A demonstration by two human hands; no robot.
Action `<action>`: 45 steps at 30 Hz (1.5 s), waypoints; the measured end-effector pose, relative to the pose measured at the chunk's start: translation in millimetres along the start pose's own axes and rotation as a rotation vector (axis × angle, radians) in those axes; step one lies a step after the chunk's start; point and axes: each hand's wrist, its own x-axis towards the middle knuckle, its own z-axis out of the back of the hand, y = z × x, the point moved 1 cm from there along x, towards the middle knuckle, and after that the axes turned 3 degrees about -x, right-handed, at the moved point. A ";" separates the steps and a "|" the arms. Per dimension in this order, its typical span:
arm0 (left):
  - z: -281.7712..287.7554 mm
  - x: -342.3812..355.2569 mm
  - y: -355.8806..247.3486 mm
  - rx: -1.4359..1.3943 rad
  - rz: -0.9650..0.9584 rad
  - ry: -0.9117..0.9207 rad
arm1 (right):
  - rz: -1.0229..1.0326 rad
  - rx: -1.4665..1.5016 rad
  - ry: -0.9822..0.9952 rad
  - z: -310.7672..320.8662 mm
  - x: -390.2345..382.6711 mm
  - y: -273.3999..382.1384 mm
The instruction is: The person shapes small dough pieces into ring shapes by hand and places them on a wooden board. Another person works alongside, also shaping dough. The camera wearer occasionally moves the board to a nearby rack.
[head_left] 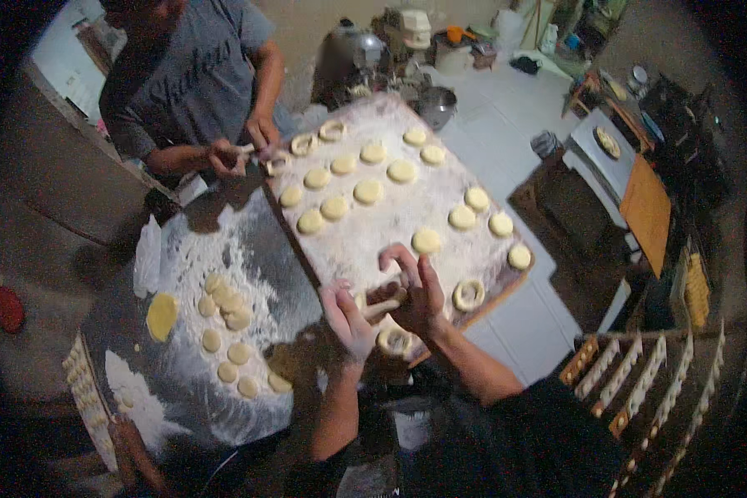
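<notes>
Left hand (348,325) and right hand (421,300) half-curled, both gripping one pale dough ring (381,308), right over the floured board (334,259), flat dough rounds (368,192) beyond

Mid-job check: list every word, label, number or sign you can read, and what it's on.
Grey T-shirt on the co-worker: dark lettering across the chest; I won't copy it out.
Floured board and dough rounds: no lettering visible.
Pale machine: too blurred to tell.

left hand (346,322) + right hand (417,292): dough piece (382,308) held between, over floured board (357,253) | on it: dough discs (402,172), dough rings (458,295) | co-worker (195,70) opposite, handling dough | tabletop (297,300) at left: loose flour (224,241), dough rounds (212,340)
</notes>
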 end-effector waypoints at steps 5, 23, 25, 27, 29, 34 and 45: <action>-49.9 -1.3 4.1 -0.100 0.236 0.149 | 0.086 -0.344 0.083 39.0 4.4 17.8; -75.5 4.2 20.7 1.055 0.330 0.445 | 0.025 -1.375 -0.247 96.6 11.7 -41.7; -79.1 4.8 12.2 1.023 0.320 0.467 | 0.015 -1.352 -0.242 104.6 7.1 -53.4; -83.4 3.1 12.8 1.001 0.299 0.461 | 0.077 -1.277 -0.256 113.9 2.4 -51.2; -85.7 10.6 13.7 0.945 0.302 0.482 | 0.132 -1.141 -0.286 118.5 -0.6 -24.9; -122.2 39.8 8.4 0.896 0.097 0.533 | 0.006 -1.299 -0.563 195.2 -0.3 8.1; -66.9 22.3 59.3 -0.020 0.138 0.136 | 0.116 -0.629 -0.206 106.7 56.6 -5.5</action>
